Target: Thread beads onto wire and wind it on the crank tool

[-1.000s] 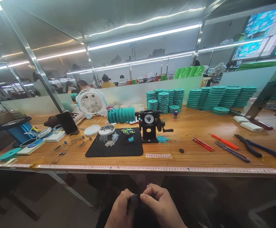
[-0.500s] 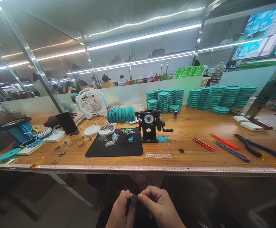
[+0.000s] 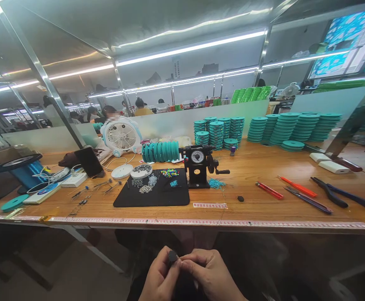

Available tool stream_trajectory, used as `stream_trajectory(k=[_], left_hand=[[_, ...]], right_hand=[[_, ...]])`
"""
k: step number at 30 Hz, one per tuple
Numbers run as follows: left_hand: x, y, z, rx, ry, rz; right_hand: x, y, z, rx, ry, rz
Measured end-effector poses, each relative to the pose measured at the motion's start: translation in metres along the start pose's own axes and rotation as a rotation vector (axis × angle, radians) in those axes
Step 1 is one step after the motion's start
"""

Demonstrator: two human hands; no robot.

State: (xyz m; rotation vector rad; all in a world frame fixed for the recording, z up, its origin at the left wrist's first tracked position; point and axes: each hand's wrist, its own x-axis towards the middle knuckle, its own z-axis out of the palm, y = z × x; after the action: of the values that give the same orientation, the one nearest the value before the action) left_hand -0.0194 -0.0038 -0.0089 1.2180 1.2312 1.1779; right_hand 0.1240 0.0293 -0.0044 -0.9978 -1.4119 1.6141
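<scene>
Below the table's front edge, my left hand [image 3: 161, 275] pinches a small dark, rounded piece [image 3: 172, 256] between thumb and fingers; its exact kind does not show. My right hand [image 3: 208, 271] is closed, with thumb and forefinger pressed together at the tip of the left thumb. Whatever the right fingertips grip is too small to make out. Above the hands on the table stands a black hand-cranked winder [image 3: 197, 165] with a round dial. Several teal spools [image 3: 160, 151] sit on its shaft. A dark lump [image 3: 240, 198] lies to its right.
A black mat [image 3: 157, 196] bears small metal parts, coloured beads [image 3: 170, 172] and a white dish [image 3: 141, 170]. Red snips [image 3: 268, 190], an orange-handled tool [image 3: 297, 186] and pliers [image 3: 328, 192] lie right. Teal spool stacks [image 3: 284, 129] and a fan [image 3: 122, 136] stand behind. A measuring tape [image 3: 182, 223] runs along the edge.
The dark piece has moved slightly left and up in my left hand and turned. My left thumb has shifted up, meeting the right fingertips. The table things stay put.
</scene>
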Motion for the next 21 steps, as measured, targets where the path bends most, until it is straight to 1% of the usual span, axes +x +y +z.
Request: stream_trajectory(k=[2, 3, 5, 6, 7, 8, 9, 11, 12, 14, 16, 18, 21], left_hand=[[0.004, 0.002, -0.001, -0.166, -0.031, -0.13], [0.006, 0.004, -0.002, -0.238, -0.014, -0.168], [0.009, 0.007, -0.003, -0.347, 0.082, -0.183], [0.011, 0.009, -0.004, -0.383, 0.124, -0.184], [0.011, 0.011, -0.004, -0.402, 0.139, -0.194], [0.011, 0.013, -0.004, -0.406, 0.123, -0.213], [0.011, 0.015, -0.003, -0.403, 0.08, -0.235], [0.009, 0.016, 0.0, -0.396, -0.033, -0.279], [0.007, 0.016, 0.002, -0.388, -0.085, -0.29], [0.006, 0.014, 0.005, -0.358, -0.172, -0.295], [0.006, 0.01, 0.007, -0.329, -0.227, -0.301], [0.007, 0.006, 0.008, -0.335, -0.246, -0.297], [0.007, 0.0, 0.007, -0.384, -0.231, -0.273]], right_hand=[[0.0, 0.005, -0.001, -0.063, -0.013, -0.018], [-0.001, 0.006, -0.002, -0.086, -0.037, -0.034], [-0.003, 0.007, -0.005, -0.1, -0.116, -0.098], [-0.004, 0.006, -0.007, -0.088, -0.141, -0.133], [-0.005, 0.004, -0.008, -0.069, -0.144, -0.161], [-0.006, 0.001, -0.009, -0.047, -0.119, -0.173], [-0.005, -0.001, -0.01, -0.024, -0.067, -0.166], [-0.004, -0.006, -0.009, 0.034, 0.039, -0.115], [-0.002, -0.007, -0.007, 0.071, 0.054, -0.087], [0.0, -0.007, -0.003, 0.157, 0.006, -0.038], [0.002, -0.004, 0.001, 0.227, -0.064, 0.0], [0.003, -0.001, 0.003, 0.243, -0.072, 0.004], [0.003, 0.001, 0.003, 0.208, -0.037, -0.004]])
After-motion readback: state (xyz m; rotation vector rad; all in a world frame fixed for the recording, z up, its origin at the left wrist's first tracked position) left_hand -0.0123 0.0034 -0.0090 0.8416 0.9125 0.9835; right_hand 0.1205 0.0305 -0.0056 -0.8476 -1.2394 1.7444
